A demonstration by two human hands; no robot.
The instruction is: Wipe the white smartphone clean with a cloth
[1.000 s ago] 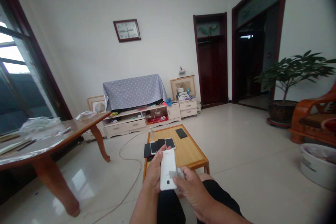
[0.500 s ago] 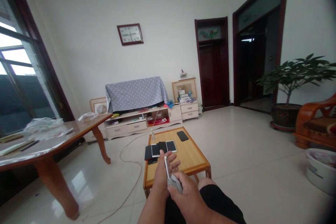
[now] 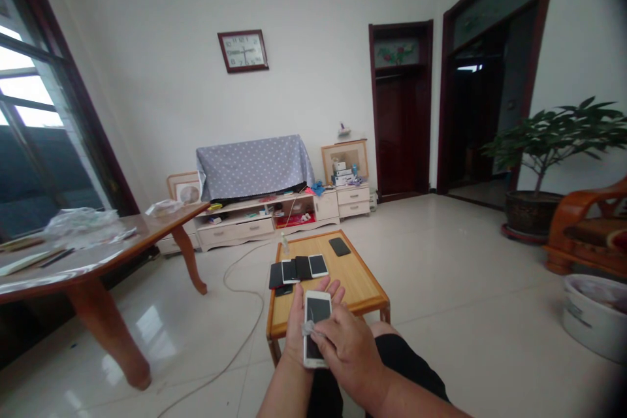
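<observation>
I have the phone [image 3: 318, 308] above my lap, screen up, lying in the left hand [image 3: 294, 328]; that palm is turned upward, fingers partly extended beyond the phone's far side, probably so it backs the phone and keeps the glass facing me. The right hand [image 3: 349, 341] is nearly closed, thumb and fingers pinching a grey cloth [image 3: 307, 328] against the screen, a grip that I judge suits light pressure. Ahead, on the desk [image 3: 355, 282], other phones [image 3: 304, 267] sit bunched to the left, perhaps for easy reach, with a black phone [image 3: 339, 247] apart at far right.
</observation>
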